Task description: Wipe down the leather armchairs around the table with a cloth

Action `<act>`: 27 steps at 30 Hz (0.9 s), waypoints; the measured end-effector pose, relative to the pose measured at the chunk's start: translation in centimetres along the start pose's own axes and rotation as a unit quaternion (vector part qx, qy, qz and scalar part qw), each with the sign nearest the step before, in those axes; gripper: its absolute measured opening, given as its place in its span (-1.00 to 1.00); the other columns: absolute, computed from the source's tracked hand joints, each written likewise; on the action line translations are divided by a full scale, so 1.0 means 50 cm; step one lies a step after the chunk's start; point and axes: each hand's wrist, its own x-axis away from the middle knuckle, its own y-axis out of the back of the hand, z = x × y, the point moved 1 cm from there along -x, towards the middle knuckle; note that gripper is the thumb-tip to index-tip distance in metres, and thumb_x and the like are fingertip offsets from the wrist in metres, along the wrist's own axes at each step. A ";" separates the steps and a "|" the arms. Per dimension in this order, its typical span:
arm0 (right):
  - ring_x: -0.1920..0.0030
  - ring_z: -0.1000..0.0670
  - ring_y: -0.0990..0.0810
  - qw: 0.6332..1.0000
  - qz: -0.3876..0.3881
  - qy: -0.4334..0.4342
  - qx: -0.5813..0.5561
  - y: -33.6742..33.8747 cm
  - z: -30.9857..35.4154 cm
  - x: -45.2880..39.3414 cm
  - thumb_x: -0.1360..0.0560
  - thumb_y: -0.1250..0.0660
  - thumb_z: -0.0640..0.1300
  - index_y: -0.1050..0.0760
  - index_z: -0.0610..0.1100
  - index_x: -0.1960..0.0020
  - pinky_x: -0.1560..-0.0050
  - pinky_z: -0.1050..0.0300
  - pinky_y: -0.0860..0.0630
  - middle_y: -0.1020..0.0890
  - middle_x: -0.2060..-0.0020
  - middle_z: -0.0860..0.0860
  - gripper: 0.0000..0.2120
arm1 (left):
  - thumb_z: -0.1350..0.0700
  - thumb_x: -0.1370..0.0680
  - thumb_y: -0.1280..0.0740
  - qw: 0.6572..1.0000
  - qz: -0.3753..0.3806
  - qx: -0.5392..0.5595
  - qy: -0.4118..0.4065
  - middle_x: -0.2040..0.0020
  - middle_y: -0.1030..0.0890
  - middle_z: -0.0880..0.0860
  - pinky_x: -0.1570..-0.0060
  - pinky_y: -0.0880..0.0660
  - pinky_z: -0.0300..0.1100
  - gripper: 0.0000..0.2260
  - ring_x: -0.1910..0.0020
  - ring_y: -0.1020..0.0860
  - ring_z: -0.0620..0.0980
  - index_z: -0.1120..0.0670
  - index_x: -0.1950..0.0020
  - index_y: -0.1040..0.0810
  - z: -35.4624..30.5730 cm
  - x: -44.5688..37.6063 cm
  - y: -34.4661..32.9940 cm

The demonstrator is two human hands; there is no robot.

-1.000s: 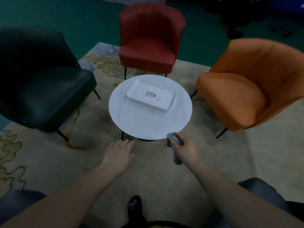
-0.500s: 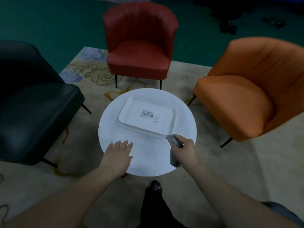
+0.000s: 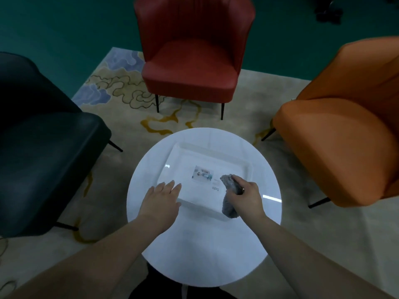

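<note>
Cloth (image 3: 230, 196), grey and bunched, sits clenched in the right hand (image 3: 244, 196) over the near right corner of the white tray (image 3: 183, 157). Left hand (image 3: 160, 198) is released, fingers straight and together, palm down above the tray's near left edge; contact unclear. Tray on round white desk (image 3: 194, 255) carries only a printed label (image 3: 203, 174), text unreadable. Black armchair (image 3: 43, 152) and orange armchair (image 3: 341, 137) are cut off at frame edges; red armchair (image 3: 192, 61) stands beyond.

Dark green floor (image 3: 64, 29) running across the top of the frame. Beige rug (image 3: 121, 89) with blue and yellow cloud outlines lying over it, spreading from centre left to lower right. Round white table (image 3: 200, 251) standing at lower centre, catching dim overhead glare.
</note>
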 end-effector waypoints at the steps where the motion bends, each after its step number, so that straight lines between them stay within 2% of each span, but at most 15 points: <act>1: 0.45 0.01 -0.48 1.000 0.004 -0.002 -0.005 -0.011 0.002 -0.019 -0.41 -0.25 -0.32 -0.53 -0.18 0.14 0.48 0.24 -0.40 -0.50 0.30 -0.30 -0.89 | -0.09 -0.66 -0.03 1.000 0.003 -0.001 -0.006 -0.60 -0.05 0.03 -0.50 -0.03 0.03 -0.48 -0.56 -0.06 0.08 -0.01 -0.59 0.03 0.009 -0.024 -0.001; 4: 0.49 0.04 -0.46 0.999 0.004 -0.032 -0.031 -0.044 -0.010 -0.073 -0.38 -0.23 -0.38 -0.52 -0.21 0.08 0.51 0.19 -0.41 -0.44 0.39 -0.22 -0.82 | -0.09 -0.67 -0.02 0.999 0.016 -0.010 -0.031 -0.60 0.01 0.03 -0.51 -0.01 0.03 -0.47 -0.57 -0.01 0.07 -0.01 -0.59 0.06 0.033 -0.100 -0.016; 7: 0.34 0.08 -0.55 0.997 -0.027 -0.065 -0.035 -0.080 -0.042 -0.124 -0.42 -0.30 -0.29 -0.54 -0.09 -0.07 0.40 0.31 -0.47 -0.50 0.20 -0.24 -0.75 | -0.06 -0.67 -0.02 0.996 0.037 -0.042 -0.063 -0.60 0.10 0.05 -0.51 0.04 0.03 -0.46 -0.57 0.06 0.08 0.00 -0.59 0.13 0.056 -0.178 -0.049; 10: 0.21 0.02 -0.53 0.995 -0.055 -0.081 -0.035 -0.120 -0.090 -0.161 -0.41 -0.33 -0.20 -0.50 0.06 -0.09 0.35 0.38 -0.41 -0.46 0.11 -0.10 -0.71 | -0.05 -0.68 -0.02 0.990 0.062 -0.086 -0.093 -0.60 0.19 0.06 -0.50 0.10 0.06 -0.43 -0.57 0.14 0.10 -0.01 -0.58 0.23 0.073 -0.250 -0.090; 12: 0.13 0.20 -0.52 0.993 -0.073 -0.088 -0.004 -0.145 -0.120 -0.179 -0.42 -0.36 -0.15 -0.44 0.16 -0.24 0.35 0.45 -0.42 -0.42 0.00 0.02 -0.56 | -0.10 -0.66 -0.06 0.988 0.065 -0.101 -0.098 -0.59 0.21 0.07 -0.50 0.14 0.07 -0.38 -0.57 0.18 0.10 -0.01 -0.58 0.25 0.079 -0.293 -0.110; 14: 0.06 0.37 -0.45 0.991 -0.094 -0.094 -0.006 -0.169 -0.141 -0.193 -0.42 -0.38 -0.13 -0.35 0.17 -0.36 0.24 0.47 -0.46 -0.37 -0.06 0.07 -0.44 | -0.19 -0.63 -0.09 0.987 0.070 -0.108 -0.099 -0.59 0.24 0.08 -0.50 0.19 0.08 -0.30 -0.56 0.23 0.10 -0.01 -0.57 0.28 0.082 -0.328 -0.126; 16: 0.04 0.41 -0.41 0.990 -0.105 -0.091 -0.015 -0.192 -0.153 -0.204 -0.42 -0.40 -0.13 -0.32 0.15 -0.39 0.10 0.44 -0.47 -0.33 -0.06 0.11 -0.41 | -0.25 -0.60 -0.11 0.983 0.080 -0.129 -0.103 -0.58 0.27 0.10 -0.49 0.23 0.09 -0.23 -0.55 0.26 0.12 0.02 -0.56 0.31 0.085 -0.348 -0.144; 22: 0.02 0.43 -0.39 0.989 -0.121 -0.082 -0.007 -0.238 -0.176 -0.235 -0.42 -0.43 -0.15 -0.32 0.16 -0.38 0.12 0.66 -0.32 -0.28 -0.05 0.11 -0.39 | -0.29 -0.56 -0.16 0.982 0.094 -0.134 -0.093 -0.57 0.29 0.11 -0.47 0.26 0.09 -0.16 -0.56 0.20 0.12 0.05 -0.57 0.30 0.095 -0.363 -0.163; 24: 0.03 0.35 -0.43 0.989 -0.118 -0.083 0.005 -0.237 -0.174 -0.236 -0.41 -0.45 -0.13 -0.33 0.15 -0.37 0.03 0.59 -0.33 -0.30 -0.07 0.10 -0.40 | -0.29 -0.55 -0.17 0.983 0.085 -0.124 -0.101 -0.58 0.28 0.11 -0.48 0.25 0.07 -0.15 -0.57 0.18 0.11 0.04 -0.57 0.29 0.093 -0.358 -0.167; 27: 0.02 0.17 -0.46 0.988 -0.119 -0.089 0.036 -0.226 -0.172 -0.234 -0.39 -0.48 -0.08 -0.31 0.08 -0.40 -0.12 0.29 -0.40 -0.37 -0.13 0.07 -0.35 | -0.28 -0.56 -0.17 0.985 0.082 -0.109 -0.104 -0.58 0.26 0.09 -0.48 0.23 0.05 -0.18 -0.57 0.16 0.10 0.02 -0.58 0.26 0.096 -0.359 -0.158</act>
